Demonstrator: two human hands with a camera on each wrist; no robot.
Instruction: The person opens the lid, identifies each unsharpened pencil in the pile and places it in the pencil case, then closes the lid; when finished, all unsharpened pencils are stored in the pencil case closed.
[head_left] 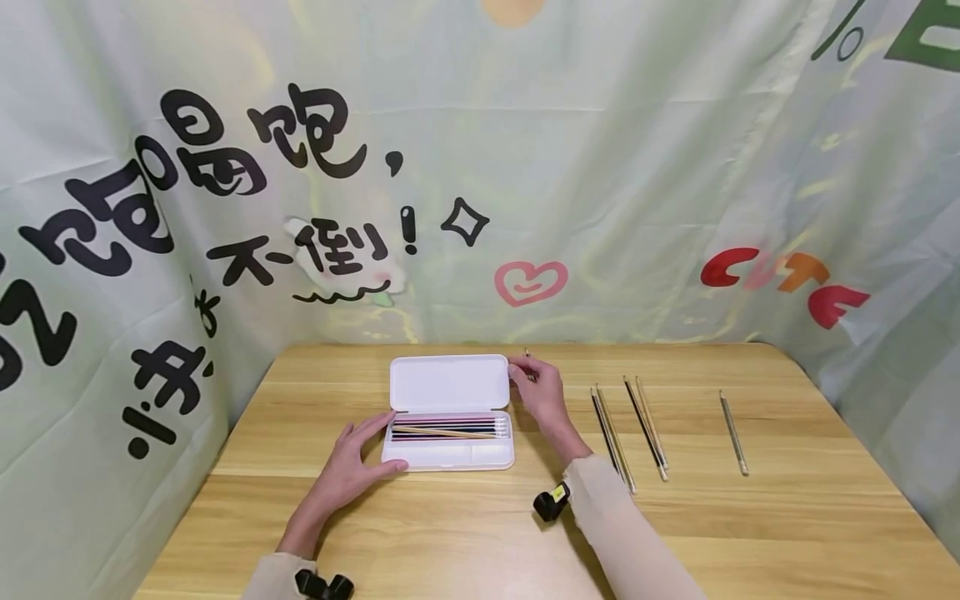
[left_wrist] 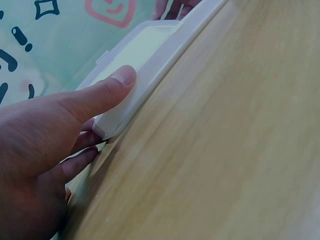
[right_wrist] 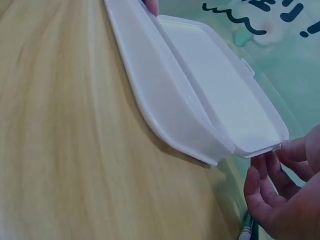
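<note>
A white pencil case [head_left: 450, 456] lies open on the table, its lid [head_left: 448, 383] tipped back towards the cloth wall. Inside the tray are several dark pencils and a pale wooden pencil [head_left: 442, 432] lying slightly askew over them. My left hand [head_left: 348, 467] holds the case's left end; in the left wrist view its thumb [left_wrist: 107, 92] lies over the front edge and the fingers are by the corner. My right hand [head_left: 542, 392] pinches the lid's right edge between thumb and fingers [right_wrist: 267, 187], seen in the right wrist view. Some of its fingertips are hidden behind the lid.
Right of the case lie a pair of pencils [head_left: 613, 437], another pair [head_left: 647, 427] and a single grey pencil [head_left: 733, 433] farther right. A printed cloth [head_left: 622, 192] hangs behind the wooden table [head_left: 450, 533]. A pencil end [right_wrist: 245, 233] shows below the right hand.
</note>
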